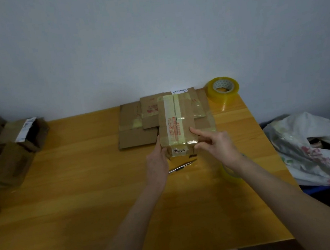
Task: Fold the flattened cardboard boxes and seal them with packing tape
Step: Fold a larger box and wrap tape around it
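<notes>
Your left hand (156, 160) grips the taped box (177, 121) at its left side, fingers hidden behind it; your right hand (217, 143) pinches its near right corner.

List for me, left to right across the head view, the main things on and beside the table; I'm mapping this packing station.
Pile of assembled cardboard boxes → taped box → packing tape roll → plastic bag. The flattened cardboard and the pen overlap the taped box, so both are left out.
</notes>
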